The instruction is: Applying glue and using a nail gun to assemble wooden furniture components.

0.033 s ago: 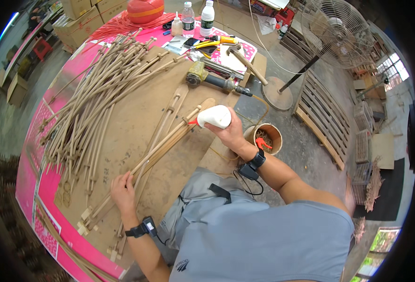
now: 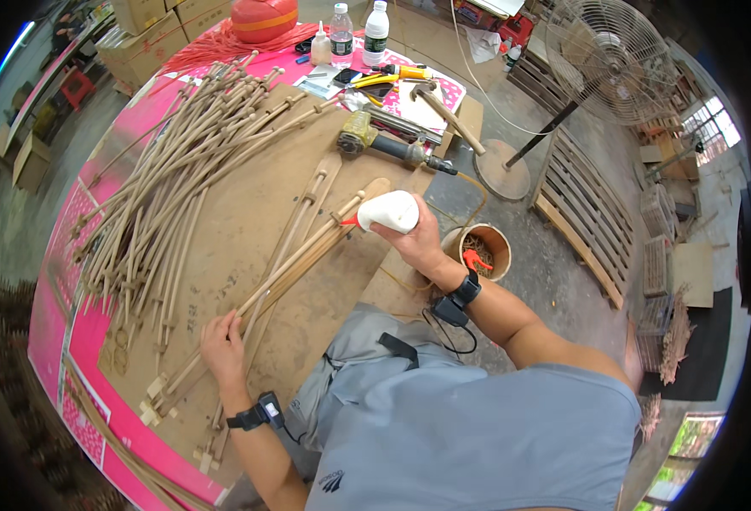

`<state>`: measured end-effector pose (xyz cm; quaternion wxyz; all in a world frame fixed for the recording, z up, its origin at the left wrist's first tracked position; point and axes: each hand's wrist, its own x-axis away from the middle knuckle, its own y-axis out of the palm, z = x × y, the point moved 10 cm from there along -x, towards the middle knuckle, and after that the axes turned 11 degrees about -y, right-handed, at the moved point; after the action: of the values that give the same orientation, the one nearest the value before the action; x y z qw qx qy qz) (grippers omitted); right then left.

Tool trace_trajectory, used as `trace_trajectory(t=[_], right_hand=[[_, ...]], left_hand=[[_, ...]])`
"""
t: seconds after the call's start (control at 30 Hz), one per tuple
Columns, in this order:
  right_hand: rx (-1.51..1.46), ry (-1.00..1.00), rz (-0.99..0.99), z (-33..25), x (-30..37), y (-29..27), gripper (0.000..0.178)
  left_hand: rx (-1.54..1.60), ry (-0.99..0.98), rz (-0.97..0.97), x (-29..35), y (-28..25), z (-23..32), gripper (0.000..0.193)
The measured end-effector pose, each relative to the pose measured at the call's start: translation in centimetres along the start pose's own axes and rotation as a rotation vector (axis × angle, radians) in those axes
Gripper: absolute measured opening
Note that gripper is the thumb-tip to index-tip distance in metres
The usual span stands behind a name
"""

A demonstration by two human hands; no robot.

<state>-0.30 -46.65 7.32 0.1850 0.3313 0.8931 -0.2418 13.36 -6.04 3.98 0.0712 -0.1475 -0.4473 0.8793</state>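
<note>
My right hand (image 2: 414, 238) is wrapped round a white squeeze bottle (image 2: 388, 211), which is tilted so its red nozzle points left. The tip of the nozzle is at a small crosspiece near the far end of a thin wooden rod (image 2: 295, 257); whether it touches cannot be made out. Lower down the same rod, my left hand (image 2: 222, 342) is closed, thumb and fingers pinching it. Beside this rod lie another knobbed rod (image 2: 289, 228) and a flat wooden strip (image 2: 307, 260). At their near ends are small pale wooden blocks (image 2: 154, 400).
A large heap of knobbed wooden rods (image 2: 180, 170) covers the table's left side. Towards the back lie a power tool (image 2: 384, 146), a hammer (image 2: 448, 115), pliers and bottles (image 2: 341, 38). A bucket (image 2: 499, 247) stands right of my right hand, beyond it a pallet (image 2: 584, 213) and fan (image 2: 610, 64).
</note>
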Motion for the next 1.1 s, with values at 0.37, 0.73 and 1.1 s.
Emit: trace_trajectory(t=[0.37,0.73,1.1], right_hand=[[-0.018,-0.018,-0.012,0.4,0.2,0.2,0.051],[0.138,-0.175,-0.097,-2.4,0.3,0.5,0.055],[-0.290,-0.059,-0.278,-6.7,3.2,6.6,0.060]], left_hand=[[0.005,-0.018,-0.016,-0.1,0.1,0.0,0.017],[-0.021,0.014,0.034,0.2,-0.3,0.1,0.015],[0.011,0.006,0.066,0.0,-0.5,0.5,0.014]])
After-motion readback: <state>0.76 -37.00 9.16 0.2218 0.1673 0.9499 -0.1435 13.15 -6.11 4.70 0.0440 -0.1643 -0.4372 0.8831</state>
